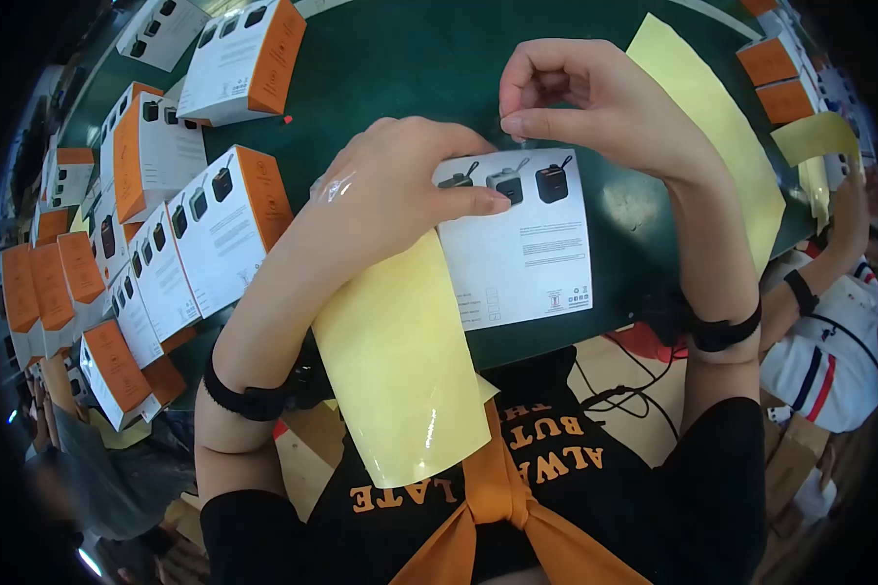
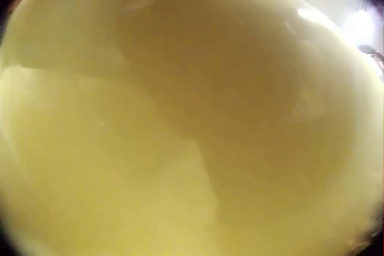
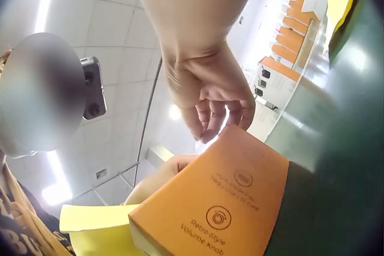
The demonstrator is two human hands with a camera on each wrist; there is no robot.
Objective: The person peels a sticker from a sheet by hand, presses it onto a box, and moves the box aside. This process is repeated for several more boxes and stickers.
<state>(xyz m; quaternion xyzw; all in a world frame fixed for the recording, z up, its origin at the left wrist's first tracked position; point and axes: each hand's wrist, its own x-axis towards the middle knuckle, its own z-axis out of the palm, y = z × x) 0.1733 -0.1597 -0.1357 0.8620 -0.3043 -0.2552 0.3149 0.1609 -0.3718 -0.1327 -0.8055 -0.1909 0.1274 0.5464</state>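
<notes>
A white and orange speaker box (image 1: 527, 244) stands at the table's near edge, its printed white face up in the head view. My left hand (image 1: 400, 185) grips its upper left part, thumb on the white face, other fingers hidden behind. Shiny clear film clings to the back of that hand. A glossy yellow sheet (image 1: 400, 361) hangs under the left wrist and fills the left wrist view (image 2: 180, 118). My right hand (image 1: 585, 102) is just over the box's top edge, thumb and fingertips pinching a small clear sticker. In the right wrist view those fingers (image 3: 210, 121) are right at the orange side's corner (image 3: 222, 196).
Several similar boxes (image 1: 215, 229) stand in rows on the left of the green table (image 1: 390, 58). Another yellow sheet (image 1: 712, 127) lies to the right. Further boxes (image 1: 785, 73) stand at the far right, where another person's arm (image 1: 839, 234) shows. Black cables (image 1: 615, 395) hang below the table edge.
</notes>
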